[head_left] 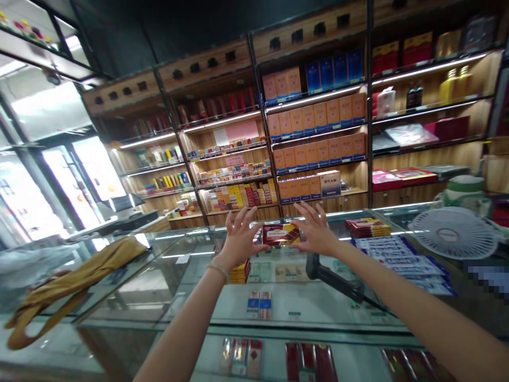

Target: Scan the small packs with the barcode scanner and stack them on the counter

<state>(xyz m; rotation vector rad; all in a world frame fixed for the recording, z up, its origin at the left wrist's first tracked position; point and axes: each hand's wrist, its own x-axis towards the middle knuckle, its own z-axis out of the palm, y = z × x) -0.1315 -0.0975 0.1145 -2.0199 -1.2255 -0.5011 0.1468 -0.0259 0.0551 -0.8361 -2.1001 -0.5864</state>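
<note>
– Over the glass bench (199, 307), where exactly is the packet (280, 234)?

– Between the two hands, level and raised clear of the glass. The left hand (242, 240) pinches one short end, the right hand (316, 233) the other.

– How far open are they?

– Barely, at the grip: thumb low and forefinger high, closed on the ends. The remaining fingers fan upward, holding nothing.

– Why by the ends?

– Probably to keep the broad printed face uncovered; it is turned toward the wearer, and only its edges are hidden.

– And the scanner (336, 280)?

– Just below the right hand, its handle slanting off to the right, perhaps kept there for easy reach. I can't tell whether it has a stand.

– What about the stack (368, 227)?

– Right of the hands, beside the blue packs (403, 260), piled flat, likely so it stays tidy. The fan (455, 233) is farther right.
</note>
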